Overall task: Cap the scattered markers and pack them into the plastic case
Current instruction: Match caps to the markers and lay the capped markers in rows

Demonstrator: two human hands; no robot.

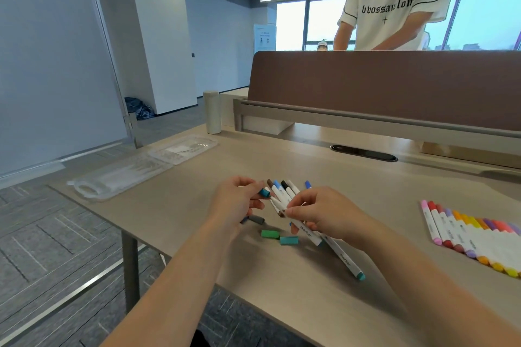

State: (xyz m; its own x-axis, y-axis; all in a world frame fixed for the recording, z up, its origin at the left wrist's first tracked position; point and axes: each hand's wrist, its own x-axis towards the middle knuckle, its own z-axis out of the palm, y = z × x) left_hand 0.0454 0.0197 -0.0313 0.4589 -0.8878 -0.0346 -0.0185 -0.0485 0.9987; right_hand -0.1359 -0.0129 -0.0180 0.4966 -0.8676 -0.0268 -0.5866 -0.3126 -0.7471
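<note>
Desk: right hand, markers (left hand, cap)

row of markers cut off at right

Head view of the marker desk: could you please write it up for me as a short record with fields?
left hand: pinches a teal cap
right hand: grips a bundle of markers, upper ends fanned toward that cap
loose caps: green, teal and grey, lying on the table below the hands
capped markers: neat row at the table's right
plastic case: lies open at the table's left
</note>
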